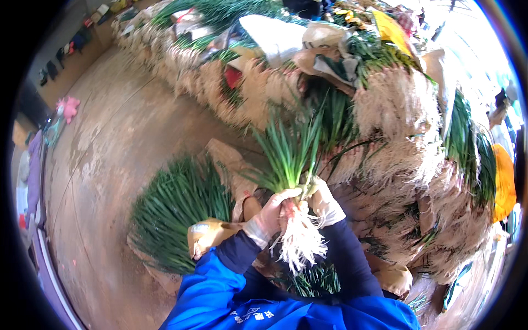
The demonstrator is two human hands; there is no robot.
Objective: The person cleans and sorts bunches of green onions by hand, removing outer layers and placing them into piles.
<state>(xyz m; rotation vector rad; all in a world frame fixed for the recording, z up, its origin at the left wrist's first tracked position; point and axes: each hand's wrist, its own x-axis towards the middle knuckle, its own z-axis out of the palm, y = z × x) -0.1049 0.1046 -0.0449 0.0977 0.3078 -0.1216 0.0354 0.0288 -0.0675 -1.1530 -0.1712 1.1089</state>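
Note:
In front of my body I hold up a bunch of onion-like greens (290,165), its leaves pointing away and its pale, stringy roots hanging toward me. My left hand (270,215) is closed around the reddish stem bases from the left. From the right, my right hand (324,204), pale and seemingly gloved, closes on the same stems; its fingertips are partly hidden by the bunch. Left of my arms lies a large pile of cut-looking long green leaves (184,212). More greens (313,280) lie below the held bunch, between my forearms.
A high stack of similar bundles (396,104), roots facing outward, rises on the right and runs across the back. White sheeting (272,36) and a yellow sack (505,181) lie against it. Brown concrete floor (104,181) stretches left, with a pink toy-like object (69,108) near the wall.

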